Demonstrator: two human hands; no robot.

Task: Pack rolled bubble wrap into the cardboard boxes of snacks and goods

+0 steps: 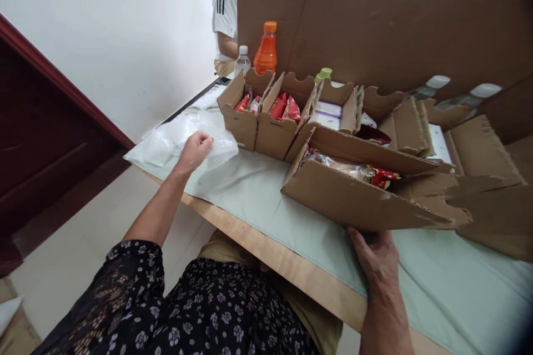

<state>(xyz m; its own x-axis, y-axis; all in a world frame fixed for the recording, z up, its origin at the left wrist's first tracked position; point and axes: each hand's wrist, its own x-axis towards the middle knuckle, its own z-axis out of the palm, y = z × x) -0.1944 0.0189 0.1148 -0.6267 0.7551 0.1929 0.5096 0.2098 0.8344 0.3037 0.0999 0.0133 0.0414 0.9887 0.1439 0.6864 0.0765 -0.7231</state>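
My left hand [197, 150] is closed in a pinch at the edge of clear bubble wrap [220, 147], which lies crumpled over the left part of the table. At the front right, my right hand [377, 259] grips the lower edge of an open cardboard box [353, 199]; its fingertips are hidden beneath the box. Inside that box lie a clear plastic packet [339, 163] and a red packet [382, 177]. Behind it, a row of open cardboard bins holds red packets [285, 107] and white-and-purple packs [327, 113].
An orange bottle [266, 52] and a clear bottle [242, 61] stand behind the bins. A tall cardboard panel [375, 16] rises at the back. Past it, a person in a white sleeve [225, 0] is partly visible. A pale cloth [250, 194] covers the wooden table [291, 266].
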